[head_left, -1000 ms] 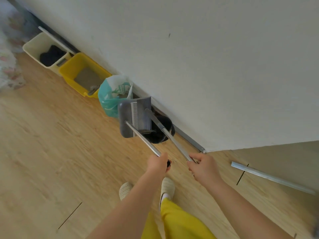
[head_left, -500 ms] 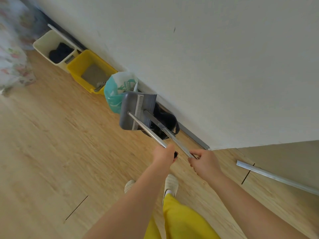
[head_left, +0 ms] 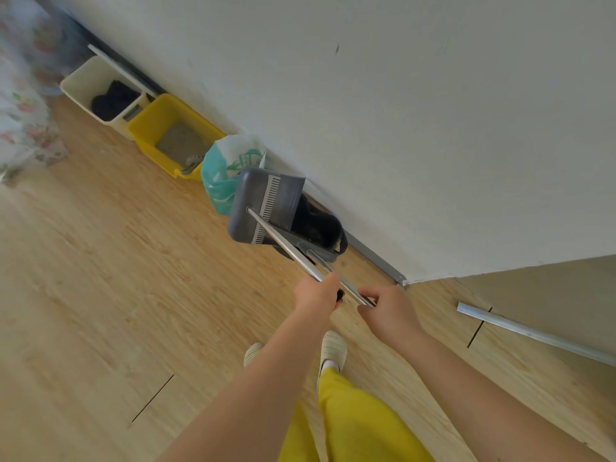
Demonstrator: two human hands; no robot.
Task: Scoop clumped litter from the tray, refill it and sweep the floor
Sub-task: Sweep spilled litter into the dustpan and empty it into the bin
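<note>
My left hand [head_left: 316,291] grips the metal handle of a grey dustpan [head_left: 263,205], which stands upright by the wall with its comb teeth showing. My right hand [head_left: 386,306] holds a second metal handle, that of the broom [head_left: 320,225], whose black bristles sit behind the dustpan against the wall. The two handles run side by side. Further left along the wall stands the yellow litter tray [head_left: 150,126] with grey litter and a scoop [head_left: 191,163] at its near corner.
A teal and white plastic bag [head_left: 220,175] stands between the tray and the dustpan. A cream bin [head_left: 80,83] with something dark inside sits beyond the tray. A metal strip [head_left: 533,335] lies on the floor at right. My slippered feet [head_left: 333,350] are below.
The dustpan and broom have swung slightly: the two handles now lie closer together, and my hands have come nearer each other. The view has shifted a little along the wall.
</note>
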